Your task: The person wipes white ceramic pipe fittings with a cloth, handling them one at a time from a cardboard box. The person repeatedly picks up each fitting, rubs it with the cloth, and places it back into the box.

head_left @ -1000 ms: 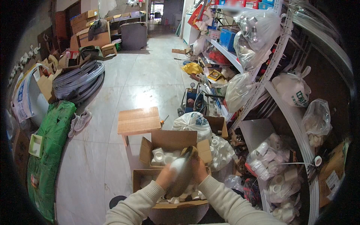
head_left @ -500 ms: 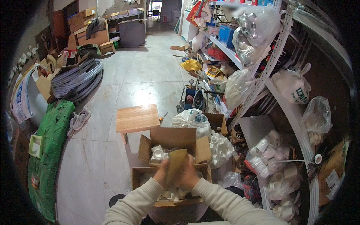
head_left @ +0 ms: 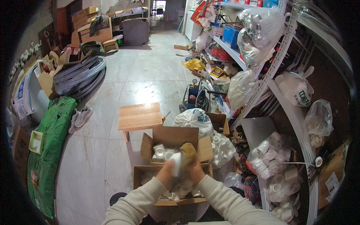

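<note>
Both of my hands are together above an open cardboard box (head_left: 139, 173) in front of me. My left hand (head_left: 166, 175) is closed round a white plastic pipe fitting (head_left: 175, 162), whose shape is smeared by motion. A yellowish-brown cloth (head_left: 188, 152) is gripped in my right hand (head_left: 196, 171) and lies against the fitting's right side. White fittings (head_left: 174, 195) lie in the near box beneath my hands. Just beyond stands a second open box (head_left: 176, 135) with more white fittings (head_left: 160, 152) in it.
A small wooden stool (head_left: 140, 116) and a screwdriver (head_left: 166, 116) are beyond the boxes. White bags (head_left: 193, 122) stand to their right, before a cluttered metal shelf (head_left: 258, 92). On the left are a long green-wrapped bundle (head_left: 52, 150), shoes (head_left: 83, 115) and coiled hose (head_left: 80, 78).
The cloth, which covered the space between my hands, is now on the right side, and the white fitting shows in my left hand. My hands have shifted slightly right; the view has shifted a little.
</note>
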{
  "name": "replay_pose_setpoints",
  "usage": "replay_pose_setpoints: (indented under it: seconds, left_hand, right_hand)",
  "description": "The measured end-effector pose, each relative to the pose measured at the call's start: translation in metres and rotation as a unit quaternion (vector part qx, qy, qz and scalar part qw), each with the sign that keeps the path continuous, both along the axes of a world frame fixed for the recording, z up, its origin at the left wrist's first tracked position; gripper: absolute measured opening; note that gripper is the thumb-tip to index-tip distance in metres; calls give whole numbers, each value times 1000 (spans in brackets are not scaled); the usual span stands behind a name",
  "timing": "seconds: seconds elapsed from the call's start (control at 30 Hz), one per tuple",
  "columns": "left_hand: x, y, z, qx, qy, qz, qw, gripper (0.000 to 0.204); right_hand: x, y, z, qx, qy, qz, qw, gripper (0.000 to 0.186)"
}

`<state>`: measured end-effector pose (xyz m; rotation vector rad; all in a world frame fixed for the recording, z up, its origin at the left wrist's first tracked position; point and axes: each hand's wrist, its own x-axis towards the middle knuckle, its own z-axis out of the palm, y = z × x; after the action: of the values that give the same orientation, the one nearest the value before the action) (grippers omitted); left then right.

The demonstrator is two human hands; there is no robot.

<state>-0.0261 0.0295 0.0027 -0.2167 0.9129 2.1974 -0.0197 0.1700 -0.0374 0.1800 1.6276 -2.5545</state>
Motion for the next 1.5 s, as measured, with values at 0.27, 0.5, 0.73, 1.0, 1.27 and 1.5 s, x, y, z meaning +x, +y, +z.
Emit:
replay_pose_setpoints:
  seconds: [0.27,0.5,0.73,1.0,1.27,1.5]
  left_hand:
    - [-7,-2,-17,-152,329,-87,928,51]
    - [-7,-7,16,204,-144,-10,968,59]
    - [-20,-19,-12,-214,284,-46,933,46]
    - [-21,-24,0,-333,305,-186,873,67]
    - [-19,-33,-60,-313,389,-321,805,44]
    - [-6,-10,-30,-404,456,-52,791,60]
  right_hand:
    - [-2,13,9,274,147,14,950,27]
    - [-3,1,21,107,32,20,994,37]
    - [-9,3,39,31,-56,10,998,26]
    - [-2,22,36,475,345,-45,809,32]
    - [12,22,60,422,345,49,837,23]
    - [4,26,1,197,66,-28,978,23]
